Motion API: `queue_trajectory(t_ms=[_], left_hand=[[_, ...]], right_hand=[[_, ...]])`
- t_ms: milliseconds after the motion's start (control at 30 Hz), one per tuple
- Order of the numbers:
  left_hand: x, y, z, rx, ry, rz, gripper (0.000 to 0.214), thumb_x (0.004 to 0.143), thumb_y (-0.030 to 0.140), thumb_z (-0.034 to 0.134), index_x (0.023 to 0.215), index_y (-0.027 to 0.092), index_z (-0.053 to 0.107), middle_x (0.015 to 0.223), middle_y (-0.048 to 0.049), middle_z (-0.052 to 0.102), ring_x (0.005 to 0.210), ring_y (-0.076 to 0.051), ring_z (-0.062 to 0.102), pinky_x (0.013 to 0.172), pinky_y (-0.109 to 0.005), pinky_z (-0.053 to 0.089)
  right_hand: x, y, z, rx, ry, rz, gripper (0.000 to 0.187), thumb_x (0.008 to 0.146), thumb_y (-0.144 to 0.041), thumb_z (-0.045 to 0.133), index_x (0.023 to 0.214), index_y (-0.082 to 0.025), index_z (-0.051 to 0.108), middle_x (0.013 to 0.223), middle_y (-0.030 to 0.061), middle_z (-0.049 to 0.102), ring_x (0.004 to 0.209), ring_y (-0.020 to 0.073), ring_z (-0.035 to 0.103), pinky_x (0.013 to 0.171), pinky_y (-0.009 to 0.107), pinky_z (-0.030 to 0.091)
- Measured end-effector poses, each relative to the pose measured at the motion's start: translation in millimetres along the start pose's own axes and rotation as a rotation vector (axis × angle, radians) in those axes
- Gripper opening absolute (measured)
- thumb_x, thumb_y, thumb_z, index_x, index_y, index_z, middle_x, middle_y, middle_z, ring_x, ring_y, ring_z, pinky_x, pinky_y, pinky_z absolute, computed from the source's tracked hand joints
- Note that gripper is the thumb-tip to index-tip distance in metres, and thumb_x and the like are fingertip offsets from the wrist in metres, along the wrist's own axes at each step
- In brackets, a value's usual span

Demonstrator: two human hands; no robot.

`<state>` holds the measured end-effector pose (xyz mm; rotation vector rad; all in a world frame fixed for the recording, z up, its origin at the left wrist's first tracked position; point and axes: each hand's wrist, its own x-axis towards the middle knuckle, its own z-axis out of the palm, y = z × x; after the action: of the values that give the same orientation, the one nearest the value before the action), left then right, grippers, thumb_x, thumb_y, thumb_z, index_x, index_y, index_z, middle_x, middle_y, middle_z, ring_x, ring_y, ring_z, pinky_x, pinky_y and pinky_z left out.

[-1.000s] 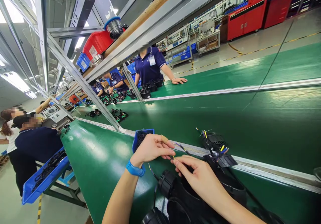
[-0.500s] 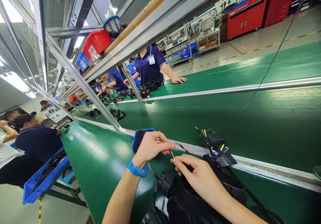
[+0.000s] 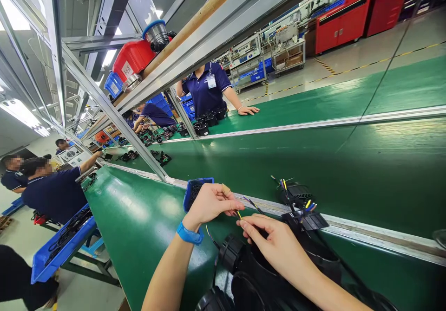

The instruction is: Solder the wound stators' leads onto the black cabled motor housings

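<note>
Between my hands is a thin wire [image 3: 239, 215] with a yellow stretch showing. My left hand [image 3: 213, 203], a blue band on its wrist, pinches one end. The fingertips of my right hand [image 3: 270, 236] grip it close by, so the exact ends are hidden. Another dark cable [image 3: 256, 205] with fine coloured strands sticks out just behind. Under my right hand lies a large black plastic housing [image 3: 249, 285], partly covered by the forearm. A round black fitting [image 3: 232, 254] sits at its left. Beyond my right hand, a black part [image 3: 296, 194] carries yellow, blue and red wire ends.
A small blue bin [image 3: 191, 195] of dark pieces stands behind my left hand. The metal rail [image 3: 365, 236] borders the green bench [image 3: 135, 218]. Co-workers [image 3: 209, 88] stand across the line and at left, near a blue tray of cables [image 3: 62, 246].
My hands and the wire stay almost still. At left, a co-worker has stretched an arm toward the line, and a person in white has moved away. Across, a co-worker's arm has risen.
</note>
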<state>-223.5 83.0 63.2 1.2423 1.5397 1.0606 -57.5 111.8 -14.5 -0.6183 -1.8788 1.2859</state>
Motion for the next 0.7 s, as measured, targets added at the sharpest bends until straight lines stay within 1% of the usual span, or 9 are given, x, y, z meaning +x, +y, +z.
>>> queue_trajectory(t_ms=[133, 267, 367, 433, 533, 633, 700], left_hand=[[0.8, 0.2, -1.8, 0.037, -0.032, -0.021, 0.052, 0.051, 0.050, 0.092, 0.070, 0.010, 0.065, 0.062, -0.0032, 0.068, 0.054, -0.011, 0.062, 0.058, -0.024, 0.052], [-0.6, -0.2, -0.9, 0.071, -0.089, -0.033, 0.051, 0.057, 0.054, 0.088, 0.075, 0.010, 0.070, 0.063, -0.0033, 0.068, 0.058, -0.013, 0.064, 0.061, -0.026, 0.054], [-3.7, 1.2, -3.0, 0.108, -0.125, 0.001, 0.050, 0.064, 0.057, 0.084, 0.078, 0.011, 0.072, 0.068, -0.0045, 0.069, 0.062, -0.014, 0.066, 0.066, -0.027, 0.055], [-5.6, 2.6, -6.2, 0.161, -0.167, 0.029, 0.047, 0.064, 0.054, 0.084, 0.080, 0.011, 0.073, 0.072, -0.0055, 0.071, 0.067, -0.015, 0.068, 0.069, -0.027, 0.055], [-6.9, 3.8, -11.2, 0.255, -0.224, 0.068, 0.043, 0.064, 0.049, 0.086, 0.080, 0.012, 0.072, 0.074, -0.0050, 0.071, 0.069, -0.015, 0.067, 0.067, -0.025, 0.052], [-7.4, 4.0, -14.1, 0.292, -0.262, 0.104, 0.039, 0.069, 0.048, 0.083, 0.078, 0.013, 0.071, 0.073, -0.0037, 0.069, 0.066, -0.013, 0.065, 0.066, -0.025, 0.051], [-8.1, 4.6, -14.6, 0.291, -0.276, 0.115, 0.036, 0.069, 0.045, 0.083, 0.078, 0.013, 0.070, 0.073, -0.0032, 0.068, 0.067, -0.013, 0.065, 0.066, -0.025, 0.051]], right_hand=[[-0.1, -0.7, -0.2, -0.007, -0.013, 0.003, 0.042, 0.090, -0.050, 0.047, 0.065, -0.022, 0.065, 0.066, 0.0044, 0.067, 0.062, 0.0211, 0.063, 0.059, 0.031, 0.049], [-0.4, -1.8, -1.1, -0.025, -0.022, -0.005, 0.041, 0.090, -0.049, 0.046, 0.066, -0.022, 0.066, 0.067, 0.0044, 0.067, 0.064, 0.0212, 0.063, 0.061, 0.032, 0.049], [-0.7, -2.3, -1.4, -0.030, -0.022, -0.002, 0.041, 0.090, -0.048, 0.046, 0.066, -0.023, 0.066, 0.066, 0.0044, 0.067, 0.064, 0.0213, 0.063, 0.060, 0.032, 0.048], [-0.2, -3.1, -1.8, -0.031, -0.026, -0.002, 0.041, 0.090, -0.048, 0.045, 0.066, -0.023, 0.066, 0.065, 0.0043, 0.066, 0.063, 0.0213, 0.062, 0.059, 0.032, 0.048], [1.5, -4.3, -3.8, -0.049, -0.064, -0.004, 0.040, 0.090, -0.046, 0.045, 0.064, -0.023, 0.064, 0.063, 0.0038, 0.065, 0.060, 0.0209, 0.061, 0.057, 0.032, 0.047], [3.0, -1.5, -6.9, -0.114, -0.134, -0.022, 0.036, 0.090, -0.043, 0.046, 0.071, -0.024, 0.068, 0.071, 0.0041, 0.069, 0.066, 0.0219, 0.064, 0.063, 0.034, 0.050], [3.4, 4.5, -8.1, -0.203, -0.138, -0.066, 0.028, 0.088, -0.042, 0.052, 0.078, -0.025, 0.072, 0.081, 0.0053, 0.071, 0.077, 0.0247, 0.067, 0.073, 0.038, 0.053]])
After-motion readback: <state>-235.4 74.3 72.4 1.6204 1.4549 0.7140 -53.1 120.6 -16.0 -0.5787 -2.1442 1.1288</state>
